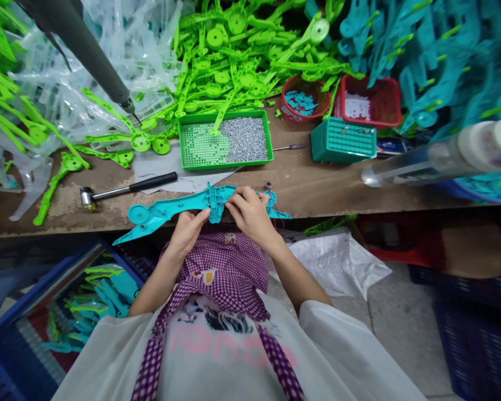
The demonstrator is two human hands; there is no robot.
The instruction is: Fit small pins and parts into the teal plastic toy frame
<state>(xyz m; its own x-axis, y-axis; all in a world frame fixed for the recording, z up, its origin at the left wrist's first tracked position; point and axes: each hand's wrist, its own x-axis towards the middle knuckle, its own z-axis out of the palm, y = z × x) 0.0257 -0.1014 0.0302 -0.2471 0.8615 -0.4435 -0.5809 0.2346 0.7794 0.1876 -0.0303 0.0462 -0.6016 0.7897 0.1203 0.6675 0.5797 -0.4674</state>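
Both hands sit on a long teal plastic part (pixel 171 209) lying across the near edge of the wooden bench (pixel 325 186), just above the person's lap. Left hand (pixel 187 231): fingers curled shut on the part's lower edge near its middle, thumb side up against the plastic. Right hand (pixel 250 214): closed over the top of the part just to the 3 o'clock side of the middle, fingertips (pixel 234 203) pinching down at the centre rib; whether sth small is held under them can't be told. Part's round end points toward 9 o'clock, its thin tip hanging off the bench edge at approx 8 o'clock; other end is hidden under the right hand.

Outward from the hands:
- 10 o'clock: small hammer (pixel 127 189), black handle, metal head, lying flat on the bench, apart from the part.
- 12 o'clock: green tray (pixel 225 139) w/ silvery screws heaped on its right half; a green piece rests in it.
- 1 o'clock: thin metal tool (pixel 290 147), then teal basket (pixel 344 139) upside down.
- Further at 1 o'clock: round red basket (pixel 307 97) w/ small teal bits, red rectangular basket (pixel 371 100) w/ white bits.
- 11–12 o'clock, far back: heap of green plastic parts (pixel 234 50); clear plastic pieces at 10 o'clock; teal heap at 2 o'clock.
- 11 o'clock, overhead: grey powered driver (pixel 83 47), tip pointing down at the bench.
- 8 o'clock, below bench: blue crate (pixel 8 328) w/ teal and green parts.

Nothing lies betw. the hands and the tray.
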